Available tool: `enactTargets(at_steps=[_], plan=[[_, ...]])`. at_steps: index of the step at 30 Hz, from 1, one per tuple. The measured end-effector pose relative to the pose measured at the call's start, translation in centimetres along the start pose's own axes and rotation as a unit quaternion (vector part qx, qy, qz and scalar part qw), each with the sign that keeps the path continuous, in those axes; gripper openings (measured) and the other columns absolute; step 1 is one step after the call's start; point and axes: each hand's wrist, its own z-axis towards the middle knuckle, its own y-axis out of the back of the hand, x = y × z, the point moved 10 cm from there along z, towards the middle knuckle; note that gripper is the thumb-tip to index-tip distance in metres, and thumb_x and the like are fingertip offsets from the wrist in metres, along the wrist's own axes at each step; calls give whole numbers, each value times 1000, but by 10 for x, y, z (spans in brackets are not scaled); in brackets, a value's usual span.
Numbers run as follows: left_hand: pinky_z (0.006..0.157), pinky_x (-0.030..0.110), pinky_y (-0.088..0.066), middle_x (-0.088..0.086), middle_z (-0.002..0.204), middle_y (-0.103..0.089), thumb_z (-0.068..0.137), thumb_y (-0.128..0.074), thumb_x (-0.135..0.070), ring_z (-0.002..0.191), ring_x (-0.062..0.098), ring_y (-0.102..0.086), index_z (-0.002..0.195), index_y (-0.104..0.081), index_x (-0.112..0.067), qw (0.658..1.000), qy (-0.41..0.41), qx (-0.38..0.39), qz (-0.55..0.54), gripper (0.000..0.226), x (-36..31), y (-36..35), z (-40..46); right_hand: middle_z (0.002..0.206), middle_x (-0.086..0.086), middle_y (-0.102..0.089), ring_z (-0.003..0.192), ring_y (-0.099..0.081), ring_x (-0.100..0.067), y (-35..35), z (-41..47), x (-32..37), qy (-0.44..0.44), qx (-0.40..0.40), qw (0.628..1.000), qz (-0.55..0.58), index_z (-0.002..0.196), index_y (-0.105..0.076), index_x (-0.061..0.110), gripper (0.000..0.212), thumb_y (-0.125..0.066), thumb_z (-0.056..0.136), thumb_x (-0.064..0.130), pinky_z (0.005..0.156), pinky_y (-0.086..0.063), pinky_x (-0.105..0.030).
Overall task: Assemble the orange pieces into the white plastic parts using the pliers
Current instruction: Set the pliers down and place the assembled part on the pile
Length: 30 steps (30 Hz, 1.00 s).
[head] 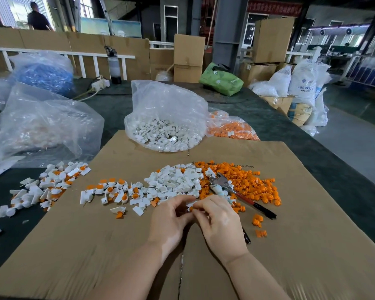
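Note:
Both hands meet over the cardboard sheet (290, 245). My left hand (171, 221) and my right hand (219, 224) pinch a small white plastic part with an orange piece (191, 207) between their fingertips. Just beyond them lies a heap of loose white parts (178, 180), and to its right a heap of orange pieces (251, 180). The pliers (236, 191), with a metal head and red-black handles, lie on the orange heap, untouched. Assembled white-and-orange parts (52, 182) are scattered at the left.
A clear bag of white parts (165, 126) stands behind the heaps, with a bag of orange pieces (232, 128) beside it. More plastic bags (41, 126) sit at the left. The table's right edge drops to the floor. Boxes and sacks stand beyond.

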Motion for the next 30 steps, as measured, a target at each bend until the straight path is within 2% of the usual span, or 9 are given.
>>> enactTargets(at_steps=[5, 10, 14, 15, 17, 20, 25, 28, 30], plan=[[69, -1, -38, -19, 87, -65, 80, -72, -10, 83, -13, -56, 99, -67, -31, 1000, 2, -16, 9, 28, 2, 0, 0, 82, 0, -66, 77, -62, -18, 1, 0, -1, -12, -5, 1000, -3, 84, -70, 9, 5, -71, 79, 7, 74, -43, -19], [68, 9, -41, -9, 87, -61, 88, -63, -15, 82, 4, -57, 87, -60, -40, 994, 30, -101, -13, 25, 12, 16, -3, 80, 1, -65, 78, -61, -16, 5, 0, -7, -42, -18, 999, -11, 83, -70, 8, 4, -69, 82, 4, 73, -42, -16], [76, 4, -31, -15, 89, -46, 88, -62, -17, 87, -2, -41, 85, -62, -30, 979, -9, -196, 57, 14, 5, 51, -3, 77, 1, -64, 75, -61, -17, 6, 0, -7, -47, -23, 998, -36, 80, -69, 8, 8, -70, 80, 0, 70, -48, -22], [78, 6, -29, -11, 90, -45, 88, -62, -16, 89, 1, -37, 88, -66, -24, 972, -8, -220, 84, 9, 7, 63, -2, 76, 0, -64, 73, -61, -18, 6, 0, -7, -46, -27, 998, -41, 79, -69, 8, 9, -70, 79, -1, 68, -50, -25], [89, 24, -33, -2, 97, -47, 88, -62, -14, 101, 17, -39, 94, -69, -17, 957, 25, -252, 143, 9, 17, 85, 2, 74, -1, -63, 70, -60, -18, 7, 1, -6, -42, -32, 997, -50, 77, -69, 7, 11, -71, 77, -3, 66, -52, -28], [97, 42, -35, 2, 103, -51, 91, -58, -13, 107, 25, -43, 96, -69, -20, 939, 73, -260, 215, 14, 30, 105, 5, 74, 0, -63, 70, -60, -17, 5, 0, -5, -37, -23, 997, -63, 76, -68, 8, 11, -72, 77, -2, 67, -49, -25], [97, 36, -33, 4, 112, -53, 94, -50, -9, 113, 24, -40, 105, -70, -17, 937, 73, -244, 239, 24, 37, 108, 7, 75, 0, -62, 69, -59, -17, 3, 0, -4, -34, -14, 997, -70, 77, -68, 9, 11, -72, 76, -1, 66, -48, -24], [102, 41, -30, 7, 116, -53, 90, -56, -9, 117, 27, -39, 106, -69, -13, 937, 53, -235, 251, 21, 34, 103, 8, 74, 0, -62, 69, -60, -17, 3, 0, -5, -35, -14, 997, -73, 76, -68, 8, 11, -73, 75, -2, 65, -50, -25], [98, 44, -32, 8, 111, -54, 85, -64, -13, 113, 29, -41, 100, -70, -15, 931, 45, -240, 274, 17, 29, 101, 6, 74, -1, -62, 68, -60, -18, 3, 0, -4, -34, -15, 997, -73, 76, -68, 8, 12, -74, 75, -2, 64, -50, -25]])
